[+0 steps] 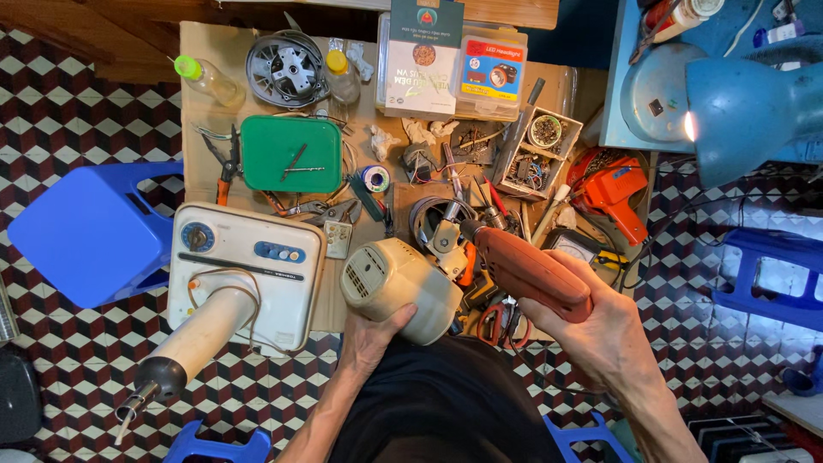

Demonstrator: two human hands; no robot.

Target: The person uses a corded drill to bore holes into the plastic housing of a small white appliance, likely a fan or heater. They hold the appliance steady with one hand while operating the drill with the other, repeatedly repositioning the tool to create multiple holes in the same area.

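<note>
- The left hand (377,330) wraps its fingers under the cream motor housing (399,287), closed on it from below, holding it up over the front edge of the cardboard sheet (201,60).
- The right hand (591,321) is closed around the grip of the orange drill (527,270), whose nose points up and left toward the metal part (446,236) beside the housing (whether the tip touches it, I cannot tell).
- To do this well, I judge the housing should be braced firmly against the lap or the cardboard so it does not twist, and the drill kept in line with the fastener rather than canted.
- Just left stands the fan base (249,270) with its tilted white pole (201,330); its loose cord could snag an elbow.
- Farther off lie a green lid (291,154), red-handled pliers (227,167) and a second orange tool (613,193).
- At the far edge sit a round motor frame (287,69), two small bottles and flat boxes; a blue lamp (754,111) shines from the right.
</note>
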